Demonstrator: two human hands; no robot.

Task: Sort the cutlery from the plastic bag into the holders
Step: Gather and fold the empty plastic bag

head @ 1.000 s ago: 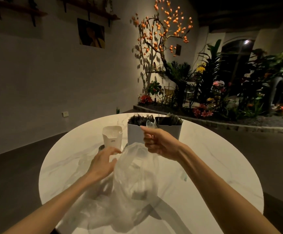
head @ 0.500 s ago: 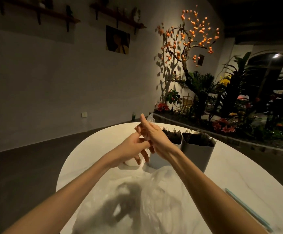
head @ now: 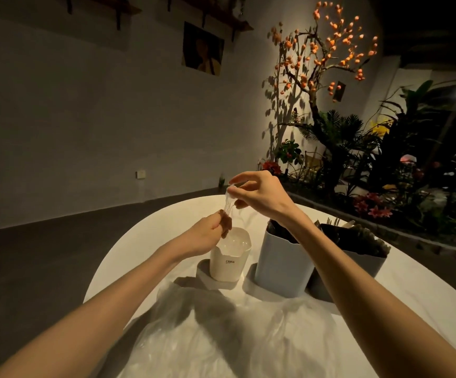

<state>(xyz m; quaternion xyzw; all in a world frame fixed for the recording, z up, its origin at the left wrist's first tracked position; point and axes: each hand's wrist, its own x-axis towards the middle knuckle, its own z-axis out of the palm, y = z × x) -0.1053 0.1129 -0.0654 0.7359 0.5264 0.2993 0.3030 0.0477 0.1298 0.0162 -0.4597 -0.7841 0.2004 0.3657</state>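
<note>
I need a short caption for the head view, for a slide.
Both hands, right hand and left hand, hold clear cutlery above the white holder.

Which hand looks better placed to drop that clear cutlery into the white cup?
The right hand: it pinches the clear cutlery from above, over the white cup. The left hand only holds the lower ends.

On the table, three holders stand behind the bag; contents perhaps cutlery.
</note>
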